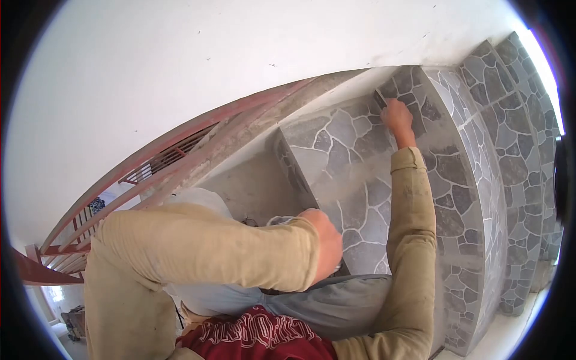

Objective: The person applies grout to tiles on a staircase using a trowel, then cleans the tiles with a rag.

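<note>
My right hand (pixel 399 119) reaches far forward, its fingers curled closed at the edge of a stone-patterned step. Beside the fingertips shows a thin dark edge (pixel 379 99); I cannot tell what, if anything, that hand grips. Closer to my body, my left hand (pixel 327 243) is bent over in a closed shape beside the front edge of a lower step, with its fingers mostly hidden beneath. A grey curved rim (pixel 281 220) peeks out past the left sleeve. The grey step tiles (pixel 354 141) carry pale, irregular joint lines, and a dusty smear crosses the tread.
A bare, dusty landing (pixel 252 183) lies left of the tiled steps. Along the left runs a red-brown metal railing (pixel 153 159), with a white wall (pixel 240 48) above it. More stone-patterned steps (pixel 474 150) continue on the right. My bent leg in grey trousers (pixel 342 303) is below.
</note>
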`<state>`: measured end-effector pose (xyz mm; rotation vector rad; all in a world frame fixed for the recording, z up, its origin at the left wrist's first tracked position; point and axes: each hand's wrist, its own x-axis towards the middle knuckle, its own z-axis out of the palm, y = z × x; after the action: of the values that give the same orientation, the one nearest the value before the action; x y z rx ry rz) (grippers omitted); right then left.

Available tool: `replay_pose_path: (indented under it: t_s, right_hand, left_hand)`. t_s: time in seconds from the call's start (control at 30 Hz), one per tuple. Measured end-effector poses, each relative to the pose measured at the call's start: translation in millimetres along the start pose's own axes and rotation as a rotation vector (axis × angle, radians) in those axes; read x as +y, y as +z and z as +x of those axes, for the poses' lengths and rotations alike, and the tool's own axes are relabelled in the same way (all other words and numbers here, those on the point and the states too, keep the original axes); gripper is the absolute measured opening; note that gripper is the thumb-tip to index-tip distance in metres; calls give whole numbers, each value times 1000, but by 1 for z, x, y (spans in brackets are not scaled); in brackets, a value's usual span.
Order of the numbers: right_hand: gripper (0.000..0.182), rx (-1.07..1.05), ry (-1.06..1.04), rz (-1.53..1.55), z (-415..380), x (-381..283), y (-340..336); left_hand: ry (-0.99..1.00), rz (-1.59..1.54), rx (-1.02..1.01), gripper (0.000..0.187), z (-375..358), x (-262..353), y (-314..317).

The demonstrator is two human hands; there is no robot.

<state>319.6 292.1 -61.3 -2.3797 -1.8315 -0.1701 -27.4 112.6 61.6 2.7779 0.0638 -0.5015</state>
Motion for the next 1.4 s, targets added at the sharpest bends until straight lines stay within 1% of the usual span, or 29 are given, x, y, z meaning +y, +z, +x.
replay_pose_path:
  t_s: [0.03, 0.07, 0.1, 0.13, 0.17, 0.2, 0.23, 0.27, 0.3, 0.33, 0.4, 0.43, 0.5, 0.53, 0.6, 0.63, 0.73, 0.87, 0.93, 0.97, 1.07, 1.1, 1.17, 1.23, 1.3, 1.37, 1.4]
  right_hand:
    - [23, 3, 2, 0, 0, -2, 9]
    - [23, 8, -40, -53, -1, -8, 17]
    - [23, 11, -79, -109, -3, -9, 22]
    - [23, 11, -74, -116, -2, -2, 19]
    - [23, -10, -84, -23, -2, -6, -1]
    - [23, -34, -97, 74, -2, -7, -9]
    - [23, -40, -99, 75, -4, -8, -9]
    - [24, -6, -46, 21, -3, -5, -5]
    - [25, 30, 9, -33, -2, -3, -2]
    - [25, 30, 9, -30, -2, -4, 6]
    - [26, -20, -149, -113, -5, -11, 16]
    - [26, -20, -151, -114, -1, -6, 13]
    - [17, 3, -98, 44, -6, -10, -24]
    - [17, -6, -102, 40, -9, -9, -30]
    - [14, 198, -44, -59, -14, -5, -37]
    - [14, 203, -43, -74, -16, -5, -38]
    - [14, 155, -13, -143, -7, 14, 9]
    - [15, 120, -26, -165, -10, -9, -3]
    - [19, 85, 36, -150, -7, -7, -14]
    - [20, 52, -16, -160, -4, -2, -6]
    - [23, 35, -41, -214, -2, -1, 11]
    - [23, 33, -40, -209, -4, -2, 11]
    - [23, 44, 33, -179, -8, 0, 6]
    - [24, 20, -1, -176, -3, 2, 20]
    - [25, 11, -24, -183, 2, 9, 16]
    - [22, -70, -99, 4, 9, 15, 4]
    - [22, -61, -102, 7, 6, 7, -10]
  left_hand:
    - [10, 25, 9, 18, 5, 2, -2]
    - [16, 27, 11, 18, 9, 1, -3]
    - [49, -16, -41, 20, 12, -2, -5]
    - [82, -60, -95, 21, 16, -6, -7]
    - [41, -54, -201, 25, 19, -6, -15]
    - [40, -57, -199, 25, 21, -8, -17]
    - [43, -23, -236, 25, 23, -10, -16]
    - [45, 13, -274, 25, 26, -11, -13]
    - [15, 9, -244, 24, 28, -11, -11]
    - [14, 9, -246, 24, 29, -11, -8]
    - [41, -8, -205, 22, 28, -10, -13]
    - [41, -9, -204, 22, 27, -10, -15]
    - [22, -14, -253, 23, 24, -10, -16]
    - [25, -24, -250, 23, 25, -11, -13]
    - [34, -55, -244, 23, 27, -14, -9]
    - [39, -63, -240, 23, 29, -15, -7]
    - [96, -73, -246, 22, 36, -15, -7]
    - [119, -88, -252, 21, 34, -19, -15]
    - [122, -115, -263, 21, 31, -23, -19]
    - [115, -135, -263, 22, 31, -24, -20]
    - [101, -123, -262, 21, 34, -31, -24]
    - [91, -115, -260, 21, 33, -34, -24]
    - [80, -130, -246, 21, 30, -40, -24]
    - [86, -145, -231, 21, 32, -40, -24]
    - [111, -124, -267, 20, 37, -39, -28]
    - [107, -87, -263, 20, 38, -34, -30]
    - [91, -55, -270, 20, 38, -35, -31]
